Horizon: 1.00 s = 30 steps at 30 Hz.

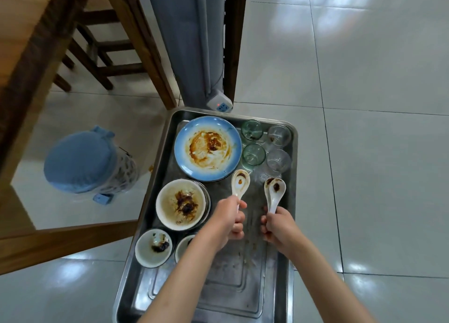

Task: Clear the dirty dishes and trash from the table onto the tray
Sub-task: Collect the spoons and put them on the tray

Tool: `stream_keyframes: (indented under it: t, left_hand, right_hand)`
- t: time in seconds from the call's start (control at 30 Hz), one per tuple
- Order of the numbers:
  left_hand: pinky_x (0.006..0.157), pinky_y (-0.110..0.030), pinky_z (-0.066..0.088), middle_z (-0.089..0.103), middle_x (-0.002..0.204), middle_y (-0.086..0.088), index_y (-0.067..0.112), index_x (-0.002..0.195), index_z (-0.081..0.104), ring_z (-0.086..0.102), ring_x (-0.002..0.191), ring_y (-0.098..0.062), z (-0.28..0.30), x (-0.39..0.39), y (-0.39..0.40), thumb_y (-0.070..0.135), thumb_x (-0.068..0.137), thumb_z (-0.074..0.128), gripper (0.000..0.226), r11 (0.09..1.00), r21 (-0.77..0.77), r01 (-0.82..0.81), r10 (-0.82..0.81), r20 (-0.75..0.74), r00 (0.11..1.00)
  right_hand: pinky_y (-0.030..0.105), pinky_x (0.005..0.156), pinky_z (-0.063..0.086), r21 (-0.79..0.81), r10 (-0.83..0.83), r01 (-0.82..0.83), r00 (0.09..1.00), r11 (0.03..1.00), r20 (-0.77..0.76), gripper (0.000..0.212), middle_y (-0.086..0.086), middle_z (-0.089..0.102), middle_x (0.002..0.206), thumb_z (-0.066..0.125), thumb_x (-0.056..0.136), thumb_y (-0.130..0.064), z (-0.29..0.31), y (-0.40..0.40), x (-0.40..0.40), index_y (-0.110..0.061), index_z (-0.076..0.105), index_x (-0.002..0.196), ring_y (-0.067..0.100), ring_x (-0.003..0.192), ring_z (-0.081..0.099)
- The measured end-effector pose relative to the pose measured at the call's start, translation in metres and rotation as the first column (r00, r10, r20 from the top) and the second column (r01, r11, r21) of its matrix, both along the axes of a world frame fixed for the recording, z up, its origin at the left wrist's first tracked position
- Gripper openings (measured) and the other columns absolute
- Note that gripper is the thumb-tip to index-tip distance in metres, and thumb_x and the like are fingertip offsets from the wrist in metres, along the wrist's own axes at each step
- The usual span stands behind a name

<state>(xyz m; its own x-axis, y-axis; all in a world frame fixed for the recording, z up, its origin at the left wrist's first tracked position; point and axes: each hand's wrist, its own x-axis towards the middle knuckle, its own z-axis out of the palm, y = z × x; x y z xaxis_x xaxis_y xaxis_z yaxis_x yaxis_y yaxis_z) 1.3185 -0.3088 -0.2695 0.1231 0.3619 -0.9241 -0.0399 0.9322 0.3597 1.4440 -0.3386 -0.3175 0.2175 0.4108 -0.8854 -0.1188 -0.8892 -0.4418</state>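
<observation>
A steel tray [243, 286] lies below me. On it sit a sauce-stained blue plate [208, 147], stacked white bowls [181, 204], two small white bowls [153, 248], and several glasses [266, 147] at the far right. My left hand [229, 219] grips the handle of one dirty white soup spoon [240, 182] over the tray's middle. My right hand [278, 225] grips two stacked dirty white spoons [275, 192] by their handles, just right of the left one. All the spoon bowls point away from me.
A wooden table [26, 62] fills the left side, with a chair [114, 45] behind it. A blue-lidded bin [82, 162] stands on the tiled floor left of the tray. A power strip [220, 103] and a grey curtain [192, 36] lie beyond the tray.
</observation>
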Motion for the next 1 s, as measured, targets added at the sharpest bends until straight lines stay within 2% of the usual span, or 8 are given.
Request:
stream_keyframes:
  t: [0.4,0.57,0.73,0.8,0.83,0.9,0.97,1.0]
  left_hand:
    - [0.044,-0.022,0.033,0.047,0.067,0.0,0.015,0.099,0.056,0.035,0.048,-0.01,-0.046,-0.003,0.006,0.021,0.1,0.028,0.029,0.983,0.07,0.172,-0.152,-0.226,0.962]
    - [0.044,-0.021,0.033,0.061,0.068,0.001,0.017,0.113,0.049,0.04,0.051,-0.011,-0.06,-0.002,0.012,0.03,0.1,0.033,0.024,0.957,0.106,0.269,-0.222,-0.326,0.919]
    - [0.041,-0.02,0.033,0.052,0.077,-0.003,0.011,0.114,0.05,0.041,0.056,-0.014,-0.07,0.005,0.018,0.03,0.1,0.034,0.029,0.974,0.079,0.214,-0.176,-0.336,0.925]
    - [0.05,-0.024,0.045,0.048,0.085,-0.005,0.012,0.118,0.047,0.043,0.063,-0.016,-0.072,0.007,0.021,0.027,0.1,0.034,0.027,0.983,0.075,0.165,-0.131,-0.335,0.933]
    - [0.062,-0.03,0.052,0.047,0.088,-0.005,0.013,0.12,0.045,0.043,0.067,-0.018,-0.071,0.008,0.022,0.026,0.1,0.033,0.026,0.989,0.074,0.124,-0.094,-0.328,0.94]
    - [0.085,-0.043,0.047,0.046,0.092,-0.006,0.014,0.124,0.041,0.05,0.073,-0.02,-0.071,0.009,0.024,0.023,0.1,0.033,0.027,0.997,0.067,0.047,-0.025,-0.301,0.953]
    - [0.092,-0.046,0.043,0.052,0.103,-0.011,0.014,0.126,0.039,0.06,0.098,-0.03,-0.07,0.009,0.023,0.021,0.099,0.034,0.028,0.997,0.076,0.03,-0.006,-0.294,0.956]
    - [0.095,-0.046,0.043,0.054,0.113,-0.014,0.014,0.126,0.04,0.055,0.111,-0.034,-0.07,0.008,0.022,0.021,0.099,0.035,0.028,0.994,0.09,0.057,-0.026,-0.308,0.951]
  right_hand:
    - [0.025,0.043,0.033,0.068,0.042,-0.04,0.999,0.997,-0.032,0.018,0.004,0.043,0.063,0.033,0.099,-0.009,0.002,-0.001,0.009,-0.007,0.049,0.093,0.014,0.046,0.038]
    - [0.025,0.044,0.035,0.075,0.031,-0.028,0.999,0.997,-0.039,0.018,0.004,0.043,0.064,0.034,0.1,-0.015,0.0,-0.003,0.007,-0.006,0.05,0.1,0.013,0.047,0.038]
    - [0.025,0.041,0.032,0.067,0.017,-0.013,0.998,0.998,-0.057,0.016,0.004,0.039,0.063,0.034,0.1,-0.018,-0.001,-0.003,0.003,-0.009,0.046,0.103,0.012,0.044,0.035]
    - [0.022,0.038,0.031,0.045,0.005,-0.002,0.998,0.999,-0.066,0.015,0.003,0.039,0.062,0.034,0.099,-0.017,-0.001,0.0,0.002,-0.009,0.045,0.106,0.01,0.04,0.034]
    - [0.022,0.038,0.031,0.026,-0.019,0.021,0.997,0.999,-0.078,0.016,0.003,0.039,0.061,0.032,0.098,-0.016,-0.001,0.002,0.001,-0.009,0.045,0.106,0.011,0.039,0.033]
    - [0.022,0.041,0.031,0.006,-0.058,0.058,0.995,0.998,-0.081,0.019,0.005,0.042,0.063,0.029,0.097,-0.014,-0.002,0.003,0.0,-0.011,0.044,0.108,0.013,0.039,0.032]
    - [0.023,0.044,0.034,0.034,-0.051,0.053,0.998,0.998,-0.039,0.018,0.007,0.049,0.067,0.028,0.098,-0.015,-0.003,0.002,-0.002,-0.015,0.042,0.11,0.015,0.04,0.036]
    - [0.023,0.044,0.035,0.059,-0.05,0.051,0.999,0.997,-0.013,0.016,0.008,0.052,0.068,0.029,0.099,-0.017,-0.003,0.001,-0.004,-0.018,0.041,0.11,0.015,0.04,0.038]
